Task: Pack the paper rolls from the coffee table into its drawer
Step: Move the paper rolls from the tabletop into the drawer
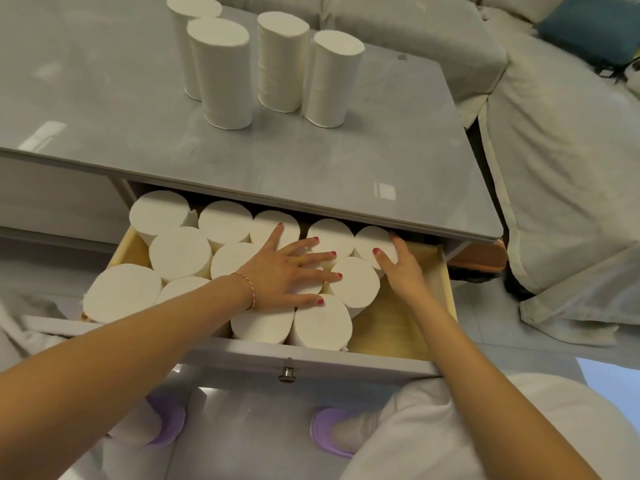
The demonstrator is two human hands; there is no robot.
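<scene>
Looking down into the open drawer (pixel 446 292), we see it packed with upright paper rolls (pixel 180 252) from its left wall across to a bare wooden strip on the right. Our left hand (pixel 287 275) lies flat on the roll tops, fingers spread and straight, gripping nothing. Our right hand (pixel 398 261) cups the side of the rightmost back roll (pixel 372 242), thumb on its top. Four more rolls (pixel 221 74) stand upright on the coffee table (pixel 104 109) above.
</scene>
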